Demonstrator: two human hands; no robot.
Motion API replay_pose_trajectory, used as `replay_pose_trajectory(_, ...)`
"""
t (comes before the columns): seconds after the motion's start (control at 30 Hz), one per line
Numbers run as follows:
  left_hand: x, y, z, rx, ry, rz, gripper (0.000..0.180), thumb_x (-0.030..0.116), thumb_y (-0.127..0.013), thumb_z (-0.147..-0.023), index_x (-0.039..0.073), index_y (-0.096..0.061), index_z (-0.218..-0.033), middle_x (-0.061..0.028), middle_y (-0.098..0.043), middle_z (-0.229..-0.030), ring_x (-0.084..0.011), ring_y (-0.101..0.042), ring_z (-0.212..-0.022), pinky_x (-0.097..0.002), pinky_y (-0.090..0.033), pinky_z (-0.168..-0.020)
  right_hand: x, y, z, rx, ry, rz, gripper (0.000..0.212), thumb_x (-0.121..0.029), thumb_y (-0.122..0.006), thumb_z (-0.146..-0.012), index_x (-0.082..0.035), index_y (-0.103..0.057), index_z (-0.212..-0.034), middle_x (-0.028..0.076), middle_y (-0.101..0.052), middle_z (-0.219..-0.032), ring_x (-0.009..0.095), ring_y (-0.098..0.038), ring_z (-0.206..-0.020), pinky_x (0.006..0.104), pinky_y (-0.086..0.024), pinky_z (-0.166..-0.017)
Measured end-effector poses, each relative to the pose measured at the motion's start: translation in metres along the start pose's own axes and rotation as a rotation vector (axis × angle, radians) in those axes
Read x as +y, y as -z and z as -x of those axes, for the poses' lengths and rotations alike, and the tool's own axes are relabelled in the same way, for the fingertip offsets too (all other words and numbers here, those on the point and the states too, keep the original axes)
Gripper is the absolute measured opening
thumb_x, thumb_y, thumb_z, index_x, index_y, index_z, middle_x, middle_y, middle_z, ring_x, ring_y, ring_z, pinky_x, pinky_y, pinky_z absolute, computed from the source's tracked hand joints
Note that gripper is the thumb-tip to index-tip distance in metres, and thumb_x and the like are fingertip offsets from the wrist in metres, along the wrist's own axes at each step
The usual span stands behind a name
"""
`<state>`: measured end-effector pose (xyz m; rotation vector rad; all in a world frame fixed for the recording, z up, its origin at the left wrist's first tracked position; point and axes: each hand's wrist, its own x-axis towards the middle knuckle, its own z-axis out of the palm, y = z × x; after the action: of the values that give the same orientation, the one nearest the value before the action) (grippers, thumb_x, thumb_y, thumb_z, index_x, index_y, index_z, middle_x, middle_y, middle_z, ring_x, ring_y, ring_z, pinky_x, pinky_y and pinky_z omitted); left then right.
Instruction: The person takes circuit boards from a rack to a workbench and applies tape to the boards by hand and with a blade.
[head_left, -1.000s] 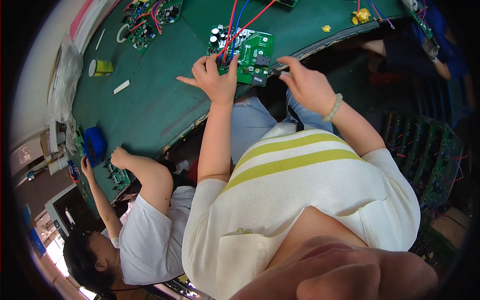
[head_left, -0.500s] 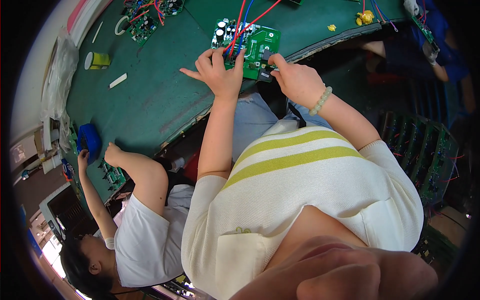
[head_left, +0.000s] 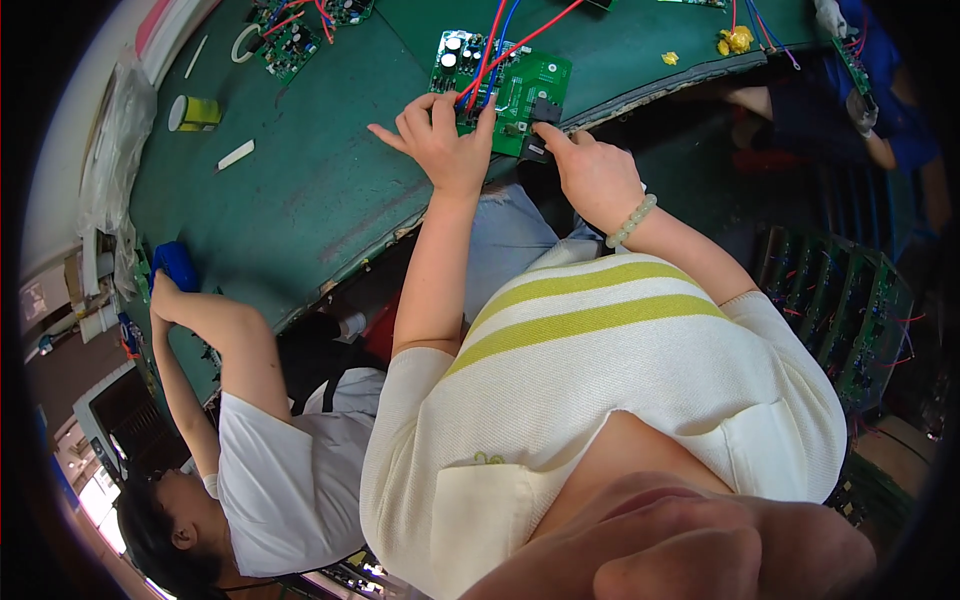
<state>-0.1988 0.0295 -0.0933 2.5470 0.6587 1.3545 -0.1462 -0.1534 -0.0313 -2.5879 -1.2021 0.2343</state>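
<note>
A green circuit board (head_left: 540, 75) with black blocks, round white-topped parts and red and blue wires lies at the near edge of the table. My left hand (head_left: 445, 145) grips the board's near left side beside the wires, its little finger sticking out to the left. At the board's near right corner, my right hand (head_left: 597, 180) is closed, its index finger stretched onto the edge next to a black block (head_left: 546, 110). The right thumb is hidden. A second black block (head_left: 535, 149) sits below that fingertip.
A green table (head_left: 310, 130) holds more wired boards (head_left: 285, 45), a yellow-green jar (head_left: 194, 113), a white strip (head_left: 236, 154) and yellow scraps (head_left: 735, 40). At left a co-worker (head_left: 290, 470) reaches toward a blue bin (head_left: 176, 266). A rack of boards (head_left: 840, 300) stands at right.
My right index finger has straightened from a pinch at the black block onto the board's edge. The board appears slightly further right. The co-worker's nearer arm has moved toward the blue bin.
</note>
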Motion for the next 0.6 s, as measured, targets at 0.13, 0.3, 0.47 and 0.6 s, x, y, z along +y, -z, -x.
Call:
replay_pose_trajectory(0.13,0.001,0.001,-0.001,-0.003,0.0,-0.008,0.039,0.037,-0.083,-0.067,0.012,-0.065,-0.091,-0.0025,-0.053,-0.097,-0.0231,-0.054,-0.1,-0.0746,-0.012,-0.102,0.002,-0.005,0.001,0.102,0.03,-0.002,0.04,-0.01,-0.052,-0.086,-0.019,-0.056,-0.125,0.014,-0.062,-0.084,0.031,-0.066,-0.066,0.0399,-0.053,-0.056)
replay_pose_trajectory(0.3,0.003,-0.002,0.0,-0.018,-0.008,0.009,0.04,0.035,-0.083,-0.066,0.012,-0.064,-0.092,-0.0038,-0.052,-0.097,-0.0257,-0.051,-0.099,-0.0726,-0.008,-0.105,0.012,-0.013,0.008,0.262,0.063,-0.063,0.039,-0.011,-0.056,-0.086,-0.023,-0.058,-0.123,0.009,-0.061,-0.081,0.027,-0.065,-0.064,0.0368,-0.052,-0.053)
replay_pose_trajectory(0.47,0.005,0.001,-0.002,-0.017,0.002,0.017,0.039,0.034,-0.083,-0.066,0.013,-0.064,-0.093,-0.0034,-0.053,-0.097,-0.0252,-0.052,-0.098,-0.0728,-0.009,-0.105,0.052,0.005,0.009,0.525,0.009,-0.223,0.035,-0.015,-0.057,-0.091,-0.027,-0.058,-0.123,0.006,-0.061,-0.081,0.029,-0.063,-0.068,0.0373,-0.05,-0.055)
replay_pose_trajectory(0.6,0.004,0.003,-0.002,-0.031,0.019,-0.008,0.04,0.035,-0.083,-0.066,0.013,-0.064,-0.093,-0.0028,-0.054,-0.099,-0.0241,-0.053,-0.1,-0.0731,-0.009,-0.105,0.116,0.011,-0.007,0.603,-0.192,-0.039,0.029,-0.022,-0.052,-0.096,-0.028,-0.057,-0.124,0.008,-0.062,-0.083,0.032,-0.063,-0.07,0.0399,-0.05,-0.056)
